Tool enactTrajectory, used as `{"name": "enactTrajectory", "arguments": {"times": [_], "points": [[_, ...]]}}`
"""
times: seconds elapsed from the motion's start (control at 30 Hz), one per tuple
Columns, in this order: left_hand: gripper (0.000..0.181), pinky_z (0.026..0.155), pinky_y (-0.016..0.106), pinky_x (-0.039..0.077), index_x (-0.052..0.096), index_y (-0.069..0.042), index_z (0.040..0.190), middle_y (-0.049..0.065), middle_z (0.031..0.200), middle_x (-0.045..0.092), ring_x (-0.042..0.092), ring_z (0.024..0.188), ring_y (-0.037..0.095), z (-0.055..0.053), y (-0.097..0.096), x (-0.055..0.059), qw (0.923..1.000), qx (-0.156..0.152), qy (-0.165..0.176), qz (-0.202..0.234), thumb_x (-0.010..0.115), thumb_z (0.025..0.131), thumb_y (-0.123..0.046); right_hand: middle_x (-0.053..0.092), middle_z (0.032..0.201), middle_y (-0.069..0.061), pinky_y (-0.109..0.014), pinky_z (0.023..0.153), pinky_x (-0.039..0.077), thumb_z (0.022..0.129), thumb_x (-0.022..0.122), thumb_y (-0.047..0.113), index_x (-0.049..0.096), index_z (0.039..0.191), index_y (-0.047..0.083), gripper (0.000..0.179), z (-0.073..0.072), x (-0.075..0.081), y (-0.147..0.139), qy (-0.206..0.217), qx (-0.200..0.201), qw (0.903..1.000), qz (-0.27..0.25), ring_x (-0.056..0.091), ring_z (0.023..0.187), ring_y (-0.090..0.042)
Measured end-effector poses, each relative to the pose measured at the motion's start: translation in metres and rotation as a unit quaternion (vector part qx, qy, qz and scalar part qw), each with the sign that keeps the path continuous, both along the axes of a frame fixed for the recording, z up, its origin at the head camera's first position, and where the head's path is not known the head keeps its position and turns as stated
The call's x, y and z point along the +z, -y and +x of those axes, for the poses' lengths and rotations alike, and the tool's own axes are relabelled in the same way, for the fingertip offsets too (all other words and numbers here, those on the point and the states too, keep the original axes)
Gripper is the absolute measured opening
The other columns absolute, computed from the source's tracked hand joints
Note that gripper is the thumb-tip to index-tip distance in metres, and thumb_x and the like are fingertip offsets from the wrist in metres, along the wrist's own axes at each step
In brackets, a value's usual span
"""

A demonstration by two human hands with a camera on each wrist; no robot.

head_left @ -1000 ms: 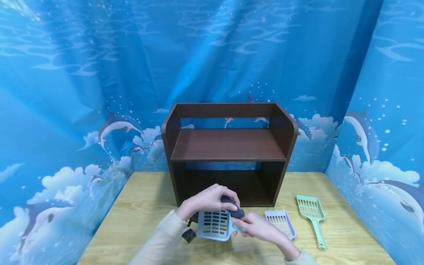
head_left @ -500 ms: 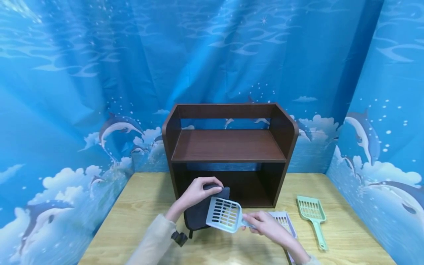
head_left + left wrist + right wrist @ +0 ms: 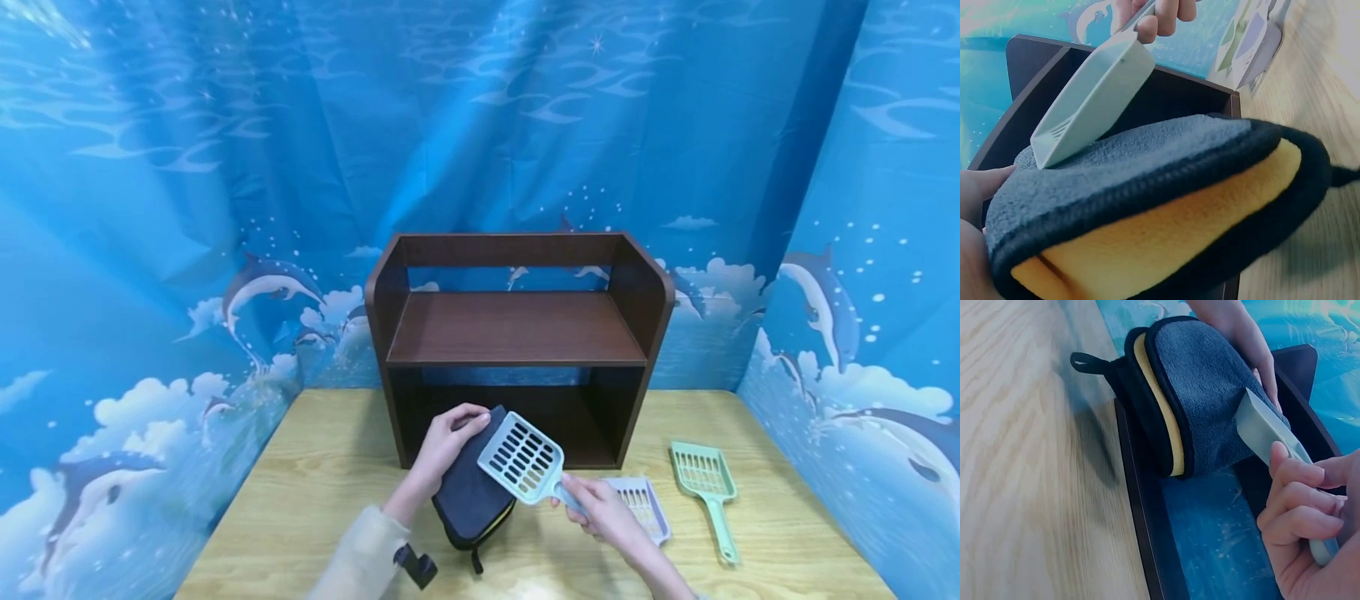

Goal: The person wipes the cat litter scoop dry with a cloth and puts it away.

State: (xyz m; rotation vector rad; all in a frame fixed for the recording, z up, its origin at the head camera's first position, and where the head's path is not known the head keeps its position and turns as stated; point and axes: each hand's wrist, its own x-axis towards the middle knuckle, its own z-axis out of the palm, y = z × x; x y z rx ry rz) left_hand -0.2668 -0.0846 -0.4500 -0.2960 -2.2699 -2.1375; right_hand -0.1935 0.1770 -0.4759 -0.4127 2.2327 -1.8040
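My left hand (image 3: 444, 443) grips the rounded end of a grey-blue plush cleaning mitt (image 3: 472, 492) with black edging, a yellow lining and a hanging loop. In the left wrist view its yellow-lined opening (image 3: 1166, 231) faces the camera. My right hand (image 3: 600, 510) holds a pale blue slotted litter scoop (image 3: 525, 457) by its handle, with fingers curled round it in the right wrist view. The scoop's front edge (image 3: 1250, 419) meets the plush side of the mitt. Both things are held up in front of the shelf.
A dark brown two-tier shelf (image 3: 517, 329) stands at the back of the wooden table (image 3: 315, 467). Right of my right hand lie a lilac-white litter scoop (image 3: 637, 504), partly hidden by that hand, and a green litter scoop (image 3: 708, 487). Blue dolphin-print curtain (image 3: 480, 125) hangs behind.
The mitt has swung out from behind the blue scoop and now slants toward me with its looped end lower. The scoop has moved right and tilted, its slotted head now up against the mitt.
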Motion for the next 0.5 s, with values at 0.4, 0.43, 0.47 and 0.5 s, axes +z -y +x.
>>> {"name": "enactTrajectory", "arguments": {"times": [0.4, 0.43, 0.47, 0.5], "points": [[0.031, 0.076, 0.021, 0.049, 0.068, 0.002, 0.119, 0.011, 0.105, 0.074, 0.064, 0.085, 0.006, 0.003, -0.010, -0.004, 0.9964, 0.068, 0.000, 0.050, 0.066, 0.099, -0.022, 0.040, 0.063, 0.008, -0.015, 0.041, 0.023, 0.112, 0.032, 0.036, 0.057, 0.101, 0.004, 0.042, 0.003, 0.000, 0.011, 0.082, -0.072, 0.9872, -0.117, 0.029, 0.044, 0.000], [0.031, 0.077, 0.021, 0.049, 0.067, 0.003, 0.120, 0.012, 0.108, 0.074, 0.064, 0.087, 0.006, 0.003, -0.013, -0.004, 0.9954, 0.076, 0.000, 0.058, 0.065, 0.100, -0.022, 0.040, 0.062, 0.008, -0.015, 0.041, 0.023, 0.112, 0.032, 0.036, 0.057, 0.100, 0.006, 0.041, 0.004, -0.001, 0.016, 0.085, -0.079, 0.9853, -0.126, 0.030, 0.044, 0.000], [0.032, 0.077, 0.021, 0.050, 0.066, 0.003, 0.121, 0.014, 0.109, 0.073, 0.065, 0.087, 0.007, 0.004, -0.016, -0.004, 0.9943, 0.083, 0.003, 0.067, 0.064, 0.100, -0.021, 0.040, 0.062, 0.008, -0.015, 0.041, 0.023, 0.112, 0.032, 0.036, 0.057, 0.100, 0.005, 0.041, 0.005, -0.001, 0.022, 0.087, -0.087, 0.9835, -0.132, 0.029, 0.044, 0.000], [0.033, 0.077, 0.021, 0.050, 0.066, 0.003, 0.122, 0.015, 0.111, 0.073, 0.065, 0.088, 0.007, 0.005, -0.020, -0.004, 0.9930, 0.091, 0.006, 0.075, 0.063, 0.101, -0.022, 0.040, 0.062, 0.008, -0.015, 0.041, 0.024, 0.112, 0.032, 0.037, 0.056, 0.100, 0.005, 0.042, 0.007, -0.002, 0.028, 0.089, -0.097, 0.9817, -0.138, 0.029, 0.044, 0.000]]}}
